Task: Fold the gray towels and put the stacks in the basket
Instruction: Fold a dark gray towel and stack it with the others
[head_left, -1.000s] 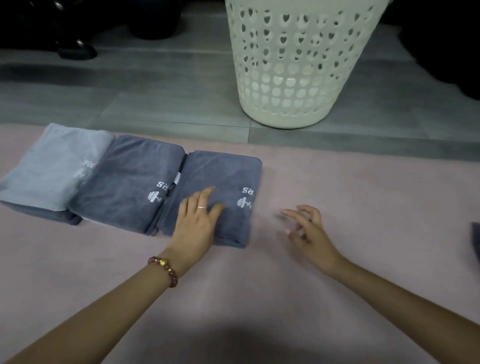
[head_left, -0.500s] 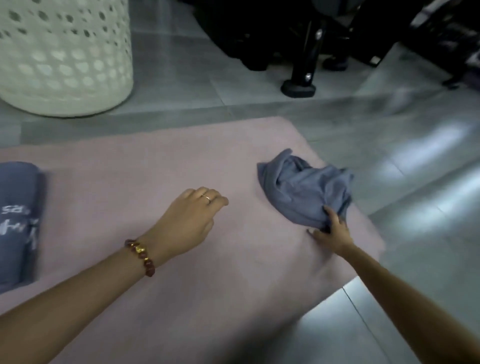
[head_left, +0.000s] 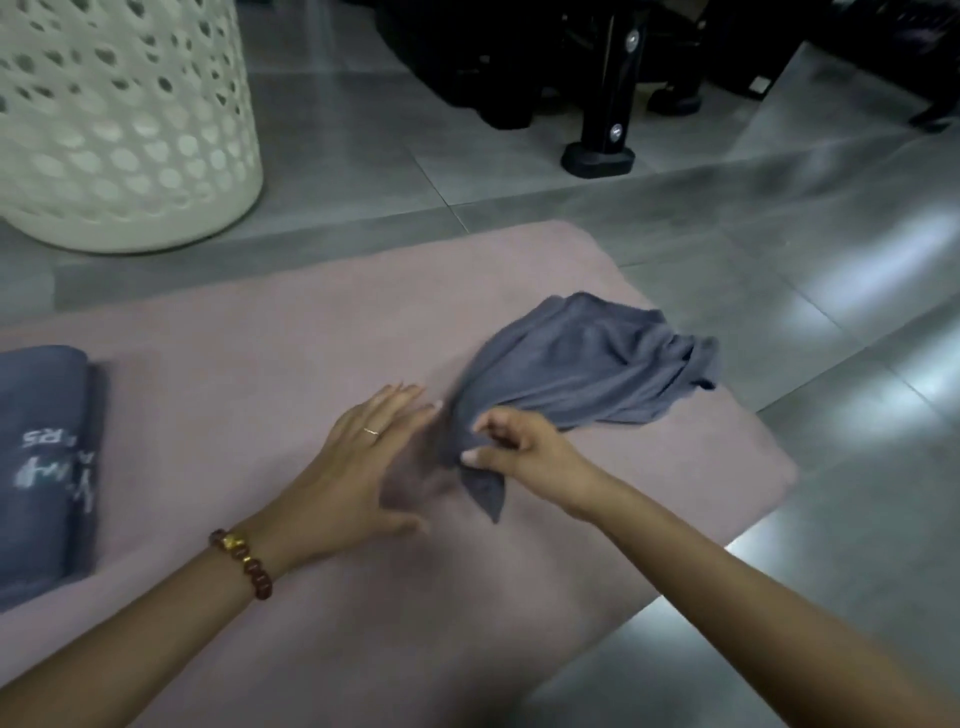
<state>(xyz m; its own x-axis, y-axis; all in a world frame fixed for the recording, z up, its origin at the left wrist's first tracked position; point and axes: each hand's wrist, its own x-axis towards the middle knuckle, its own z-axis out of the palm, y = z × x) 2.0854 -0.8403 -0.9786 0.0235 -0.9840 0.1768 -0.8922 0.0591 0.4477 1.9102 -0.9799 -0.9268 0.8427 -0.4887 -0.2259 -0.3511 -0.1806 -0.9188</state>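
Towel (head_left: 587, 364) stretches near-left to far-right, right fingers (head_left: 485, 456) pinching it, left fingers (head_left: 402, 402) flat.

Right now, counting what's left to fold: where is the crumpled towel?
Head view, right of centre: the crumpled towel lies on the right end of the pink mat, pinched by the right hand.

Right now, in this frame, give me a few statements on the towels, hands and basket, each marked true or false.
1. The white perforated plastic basket stands on the gray tiled floor beyond the soft pink mat. True.
2. The right-hand grip pinches the crumpled gray cloth towel. True.
3. The left-hand grip holds a folded towel. False: its fingers are straight and hold nothing.
4. The crumpled towel lies inside the basket. False: it lies on the mat.
5. A folded gray towel with white print lies on the mat's left side. True.
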